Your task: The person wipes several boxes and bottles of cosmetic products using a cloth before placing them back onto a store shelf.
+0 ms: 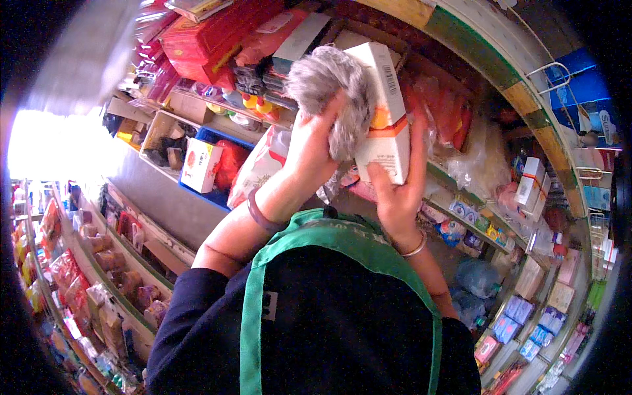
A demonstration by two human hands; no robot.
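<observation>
My left hand (316,143) grips a bunched grey cloth (326,81) with a fluffy look, and a loose end of it hangs below my wrist. The cloth presses against the near side of a white cardboard box (387,98) with an orange band, a printed code and small writing. My right hand (402,187) holds that box from below and along its right side, thumb and fingers around the lower end. The box is tilted, its upper end away from me. Part of its left face is hidden behind the cloth.
Ahead are shelves with a red box (192,49) and plastic-wrapped red goods (447,116). A blue crate (217,197) with a small white box (201,165) stands to the left. Packed shelves (123,291) run along the left; blue packs (513,318) fill shelving on the right.
</observation>
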